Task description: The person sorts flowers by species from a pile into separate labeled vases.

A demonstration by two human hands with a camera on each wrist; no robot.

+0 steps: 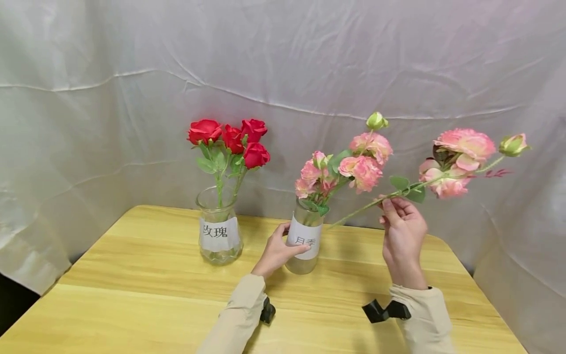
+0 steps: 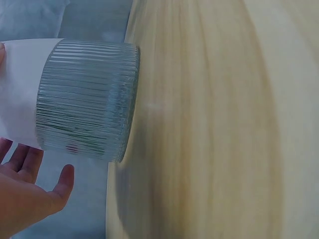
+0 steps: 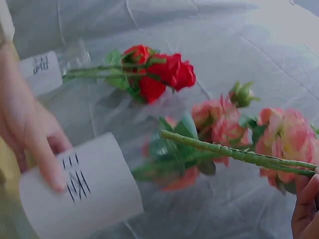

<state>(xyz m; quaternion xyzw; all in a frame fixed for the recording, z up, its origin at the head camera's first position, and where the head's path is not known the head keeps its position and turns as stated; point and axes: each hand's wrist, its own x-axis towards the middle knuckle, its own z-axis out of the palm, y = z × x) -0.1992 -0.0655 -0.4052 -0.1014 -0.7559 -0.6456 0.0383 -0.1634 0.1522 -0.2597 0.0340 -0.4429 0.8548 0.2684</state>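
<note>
In the head view my left hand (image 1: pixel 277 251) holds a glass vase (image 1: pixel 302 266) round its white paper label, thumb across the front. The vase's ribbed base (image 2: pixel 87 97) fills part of the left wrist view. Pink artificial flowers (image 1: pixel 363 171) with green leaves stand in it and lean right. My right hand (image 1: pixel 403 238) pinches the green stem of another pink flower spray (image 1: pixel 464 147) between thumb and fingers. That stem slants down-left, its cut end (image 3: pixel 167 134) free in the air, to the right of the vase and apart from its mouth.
A second glass vase (image 1: pixel 221 255) with a white label holds several red roses (image 1: pixel 233 139), left of my left hand. Both vases stand on the wood-grain table (image 1: pixel 132 295). Grey cloth (image 1: pixel 283 59) hangs behind the table's far edge and at both sides.
</note>
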